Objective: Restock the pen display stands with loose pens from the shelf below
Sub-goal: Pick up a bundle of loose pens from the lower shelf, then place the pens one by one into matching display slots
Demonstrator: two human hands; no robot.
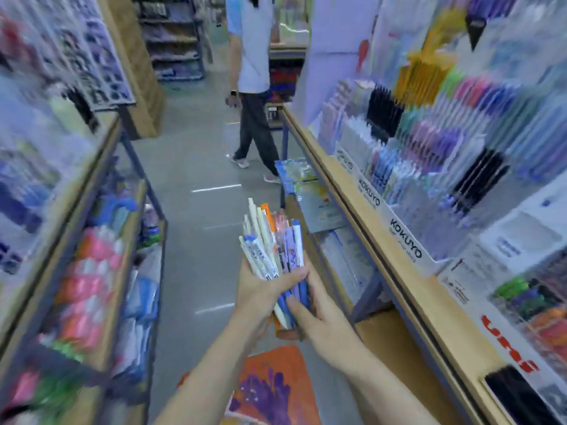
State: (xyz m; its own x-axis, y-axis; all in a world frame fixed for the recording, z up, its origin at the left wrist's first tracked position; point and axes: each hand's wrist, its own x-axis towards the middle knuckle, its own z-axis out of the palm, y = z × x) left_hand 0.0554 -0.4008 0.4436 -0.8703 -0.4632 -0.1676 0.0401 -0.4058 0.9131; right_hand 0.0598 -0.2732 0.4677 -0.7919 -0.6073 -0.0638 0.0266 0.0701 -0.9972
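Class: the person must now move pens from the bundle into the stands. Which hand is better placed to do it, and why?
Probably the right hand. It is nearer the stands, which are on the person's right, and only grips the bundle's lower end, while the left hand wraps its middle and can keep holding.

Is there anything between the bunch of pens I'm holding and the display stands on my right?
Nothing visible. Both the left hand and right hand grip the pens in the open aisle; only the wooden shelf edge fronts the display stands.
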